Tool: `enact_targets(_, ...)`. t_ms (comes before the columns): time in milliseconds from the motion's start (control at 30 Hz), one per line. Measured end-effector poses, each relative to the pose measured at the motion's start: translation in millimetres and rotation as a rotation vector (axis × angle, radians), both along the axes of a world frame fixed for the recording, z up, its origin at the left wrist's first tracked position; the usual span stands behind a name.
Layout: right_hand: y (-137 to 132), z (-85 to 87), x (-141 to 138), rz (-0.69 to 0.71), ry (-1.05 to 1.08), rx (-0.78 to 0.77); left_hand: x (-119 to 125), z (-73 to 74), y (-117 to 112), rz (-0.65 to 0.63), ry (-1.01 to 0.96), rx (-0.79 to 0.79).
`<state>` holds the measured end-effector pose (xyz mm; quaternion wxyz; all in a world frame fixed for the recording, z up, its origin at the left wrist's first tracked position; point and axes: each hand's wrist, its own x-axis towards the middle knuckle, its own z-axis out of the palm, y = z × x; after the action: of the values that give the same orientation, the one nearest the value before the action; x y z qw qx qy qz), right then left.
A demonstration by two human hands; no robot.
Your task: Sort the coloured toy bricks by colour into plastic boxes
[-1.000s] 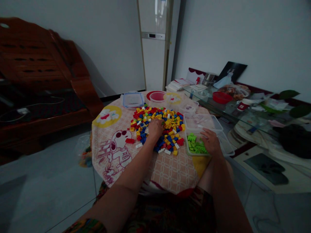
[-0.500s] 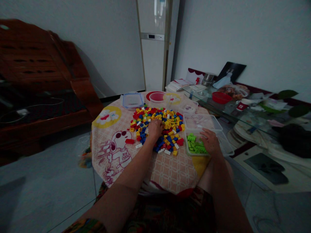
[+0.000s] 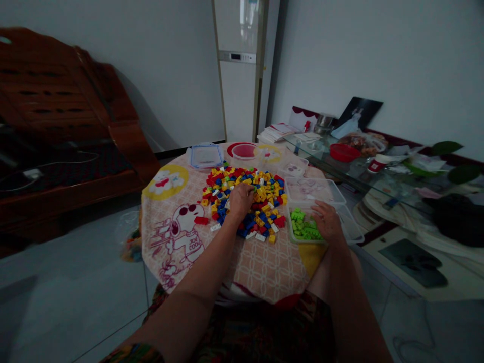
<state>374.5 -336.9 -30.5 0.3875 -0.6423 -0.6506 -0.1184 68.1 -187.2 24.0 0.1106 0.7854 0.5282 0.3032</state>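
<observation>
My left hand (image 3: 241, 199) reaches into the heap of toy building bricks (image 3: 264, 217), coloured red, yellow, blue and white with a few green ones. Its fingers are pinched together; whatever is between them is too small and hidden to name. My right hand (image 3: 327, 221) hangs over the right part of a clear plastic box (image 3: 290, 234), fingers outstretched and apart, with nothing visible in them. Lime-green bricks (image 3: 305, 231) lie inside that box, partly covered by the hand. A single red brick (image 3: 201, 221) rests left of the heap.
Round table with a patterned cloth (image 3: 272, 275). At its back stand a blue-rimmed clear container (image 3: 206, 156) and a pink round tub (image 3: 244, 150). A cluttered glass-topped stand (image 3: 321, 156) is on the right, a wooden bench (image 3: 128, 146) on the left.
My left hand has shifted very slightly within the heap, its fingers still together. My right hand stays over the box of green bricks.
</observation>
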Motion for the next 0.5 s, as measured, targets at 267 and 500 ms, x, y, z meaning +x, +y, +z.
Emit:
enact_targets(267, 1, -0.7, 2, 0.015, -0.004, -0.013, 34, 13.9, -28, -0.293, -0.131, 0.028)
enact_targets(500, 1, -0.8, 1, 0.023, 0.017, -0.008, 74, -2.1, -58, -0.702, -0.140, 0.095)
